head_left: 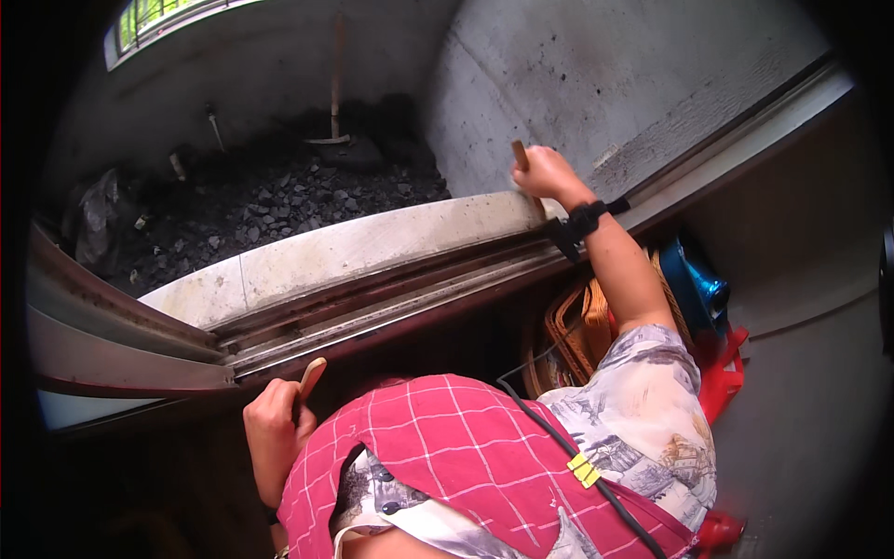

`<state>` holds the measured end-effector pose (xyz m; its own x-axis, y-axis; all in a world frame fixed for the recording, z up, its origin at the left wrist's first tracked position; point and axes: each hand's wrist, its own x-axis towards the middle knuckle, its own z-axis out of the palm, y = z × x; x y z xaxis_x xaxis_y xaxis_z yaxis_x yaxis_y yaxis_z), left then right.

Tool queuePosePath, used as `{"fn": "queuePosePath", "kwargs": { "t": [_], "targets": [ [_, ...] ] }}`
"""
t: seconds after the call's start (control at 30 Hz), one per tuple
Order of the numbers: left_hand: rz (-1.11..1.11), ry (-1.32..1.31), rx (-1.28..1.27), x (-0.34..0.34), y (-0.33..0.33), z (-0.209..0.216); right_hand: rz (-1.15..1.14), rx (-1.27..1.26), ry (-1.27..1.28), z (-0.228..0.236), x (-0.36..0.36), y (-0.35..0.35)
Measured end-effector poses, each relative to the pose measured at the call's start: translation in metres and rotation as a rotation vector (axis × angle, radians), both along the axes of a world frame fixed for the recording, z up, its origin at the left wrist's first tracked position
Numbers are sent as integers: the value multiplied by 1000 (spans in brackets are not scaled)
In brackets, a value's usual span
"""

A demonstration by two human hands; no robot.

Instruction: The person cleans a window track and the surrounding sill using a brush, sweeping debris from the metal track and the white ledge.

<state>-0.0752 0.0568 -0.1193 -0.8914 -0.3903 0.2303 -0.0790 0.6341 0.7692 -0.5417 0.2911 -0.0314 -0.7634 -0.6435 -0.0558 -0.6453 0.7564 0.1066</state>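
My right hand (551,175) is closed around a slim brown wooden handle (519,155), reaching to the right end of the pale window sill (372,233). The lower end of that handle meets the sill by the grey wall; what is fixed to it cannot be made out. A black strap (587,219) circles my right wrist. Low on the left, my left hand (272,430) grips a light wooden stick or handle (314,376), whose rounded end sticks up past the thumb. The rest of it is hidden. Between sill and body runs the metal window track (391,317).
Beyond the sill lies a heap of black coal-like lumps (307,200), with a long-handled pick or hoe (335,93) leaning on the wall. A sliding window frame (130,345) is at left. Woven baskets (568,321), a blue shiny container (698,284) and a red bag (722,382) stand right.
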Motion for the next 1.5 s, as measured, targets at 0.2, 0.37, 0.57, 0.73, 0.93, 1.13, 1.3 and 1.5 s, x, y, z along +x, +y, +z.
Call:
{"fn": "queuePosePath", "kwargs": {
  "t": [0.2,0.37,0.57,0.73,0.93,1.13,1.3,1.5],
  "targets": [
    [-89,14,-44,-11,-4,0,-8,-566,-225,18,15,-68],
    [-2,15,-51,8,-2,-6,-240,-133,190,17,-42,22],
    [31,-4,21,14,2,-7,-57,77,125,-30,27,-7],
    [-25,-6,-37,-1,3,2,160,-338,-228,-5,86,-99],
    [-32,-5,-60,2,2,1,-62,-353,-6,30,16,-43],
    [58,-47,3,18,8,-8,-45,37,84,-27,41,-22],
    [5,-29,-24,6,11,1,195,-264,-194,-10,109,-113],
    [17,-36,-55,9,10,2,83,-408,-112,24,52,-89]
  ]
}}
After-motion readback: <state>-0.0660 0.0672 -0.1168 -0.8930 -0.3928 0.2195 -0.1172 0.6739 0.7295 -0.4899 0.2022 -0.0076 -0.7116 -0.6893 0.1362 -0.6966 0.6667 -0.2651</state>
